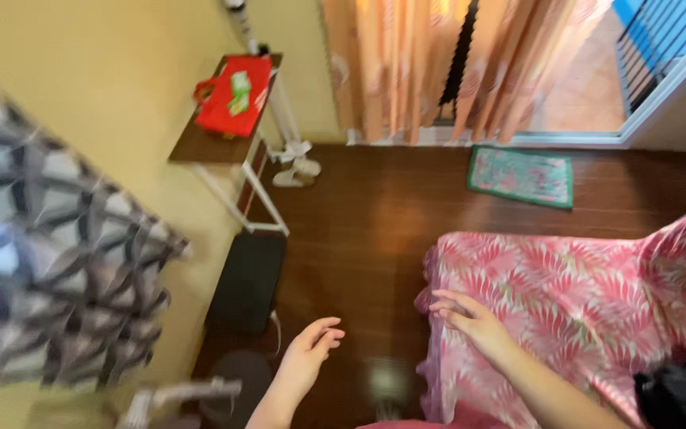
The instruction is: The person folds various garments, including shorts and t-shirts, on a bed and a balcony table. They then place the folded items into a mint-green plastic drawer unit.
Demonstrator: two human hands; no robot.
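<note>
Resting on the near right of the room, the pink sheet (581,294) with a leaf print covers a bed or seat, and we touch its left edge with our right hand (470,318). This hand lies flat on the cloth, fingers spread a little, pinching nothing. Our left hand (311,349) hangs just left of the sheet, over the dark wood floor (359,206); it is loosely curled, half open, and it holds nothing. Near left of it stands a black box (248,282) against the yellow wall. Farther left we see a patterned cloth (49,254), blurred. Far away, a red bag (236,95) lies on a small table (200,147), and a green mat (522,176) lies before the orange curtains (438,63).
</note>
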